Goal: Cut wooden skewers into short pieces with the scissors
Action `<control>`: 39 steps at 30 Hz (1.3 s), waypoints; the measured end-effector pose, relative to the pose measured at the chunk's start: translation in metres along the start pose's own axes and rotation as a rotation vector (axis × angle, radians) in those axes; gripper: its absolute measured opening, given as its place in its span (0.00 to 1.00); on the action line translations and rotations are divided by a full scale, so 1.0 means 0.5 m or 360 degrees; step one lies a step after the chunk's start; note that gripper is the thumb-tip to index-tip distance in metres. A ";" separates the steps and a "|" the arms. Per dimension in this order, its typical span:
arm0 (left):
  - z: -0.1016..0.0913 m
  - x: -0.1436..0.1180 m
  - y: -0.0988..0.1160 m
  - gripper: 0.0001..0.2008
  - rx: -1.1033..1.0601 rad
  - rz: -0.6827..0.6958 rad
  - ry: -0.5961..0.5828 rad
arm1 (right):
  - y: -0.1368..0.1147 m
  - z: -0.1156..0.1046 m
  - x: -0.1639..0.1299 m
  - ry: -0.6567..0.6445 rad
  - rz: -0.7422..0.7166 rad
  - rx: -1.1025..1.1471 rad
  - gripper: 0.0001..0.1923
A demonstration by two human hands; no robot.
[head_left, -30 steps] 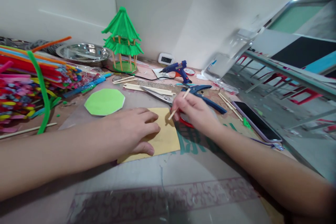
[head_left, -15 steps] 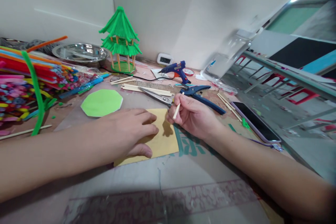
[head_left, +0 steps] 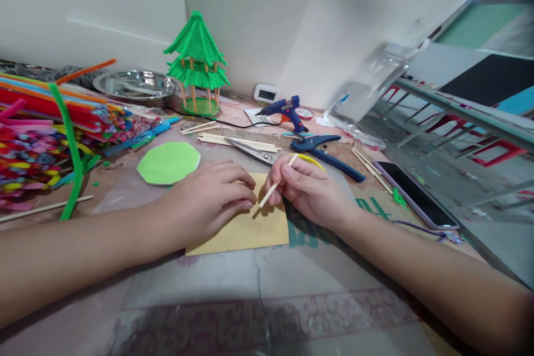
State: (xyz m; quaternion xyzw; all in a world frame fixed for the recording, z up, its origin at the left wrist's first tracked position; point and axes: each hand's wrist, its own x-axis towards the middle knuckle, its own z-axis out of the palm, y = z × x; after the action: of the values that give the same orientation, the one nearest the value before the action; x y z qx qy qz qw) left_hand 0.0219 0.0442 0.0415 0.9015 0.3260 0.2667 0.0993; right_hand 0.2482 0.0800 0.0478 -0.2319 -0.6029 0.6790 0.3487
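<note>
A yellow sheet of paper (head_left: pixel 237 233) lies on the plastic-covered table in front of me. My left hand (head_left: pixel 208 197) rests on its left part, palm down, with loosely bent fingers and nothing seen in them. Above the sheet's right part, my right hand (head_left: pixel 311 186) is closed on a thin wooden stick (head_left: pixel 277 182) that slants down to the left; its lower end is close to the paper. Scissors (head_left: pixel 254 150) with yellow handles lie behind my right hand, which hides part of them. A light green octagon (head_left: pixel 169 163) lies beyond my left wrist.
Bundled pipe cleaners (head_left: pixel 54 139) fill the left side. A green pagoda model (head_left: pixel 196 67), a steel dish (head_left: pixel 136 86) and a blue glue gun (head_left: pixel 287 110) stand at the back. Blue cutters (head_left: pixel 334 158), wooden sticks (head_left: pixel 212 139) and a phone (head_left: pixel 417 194) lie around.
My left fingers have drawn closer together on the paper. My right hand has turned the stick so more of it shows, its lower end moving left and down. The view has shifted slightly.
</note>
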 end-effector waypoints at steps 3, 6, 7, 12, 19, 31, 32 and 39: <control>0.001 0.001 -0.001 0.10 -0.0137 0.0026 0.0086 | 0.001 0.001 0.000 -0.0023 -0.0029 0.0033 0.13; -0.004 0.004 0.003 0.11 -0.0224 -0.0025 0.0115 | 0.001 0.002 -0.001 -0.0023 -0.0044 0.0051 0.12; -0.005 0.005 0.005 0.12 -0.0243 -0.0048 0.0113 | 0.002 0.002 -0.001 -0.0019 -0.0045 0.0046 0.12; -0.006 0.008 0.006 0.14 -0.0270 -0.0085 0.0092 | 0.006 0.001 -0.003 -0.0071 -0.0072 0.0048 0.11; 0.001 0.010 -0.006 0.09 -0.0328 -0.0027 0.0105 | 0.007 -0.002 -0.001 -0.0104 -0.0081 0.0115 0.10; 0.003 0.008 -0.004 0.09 -0.0308 -0.0007 0.0167 | 0.009 -0.002 0.000 -0.0107 -0.0107 0.0103 0.10; 0.004 0.008 -0.004 0.09 -0.0292 0.0004 0.0173 | 0.010 -0.003 0.000 -0.0114 -0.0116 0.0083 0.10; 0.007 0.010 -0.006 0.07 -0.0192 0.0007 0.0240 | 0.015 -0.006 0.002 -0.0107 -0.0143 0.0040 0.10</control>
State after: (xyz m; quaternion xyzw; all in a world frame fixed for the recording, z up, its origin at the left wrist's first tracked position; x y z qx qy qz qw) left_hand 0.0255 0.0495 0.0396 0.8719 0.3139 0.3532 0.1280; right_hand 0.2483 0.0823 0.0401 -0.1771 -0.6156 0.6776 0.3613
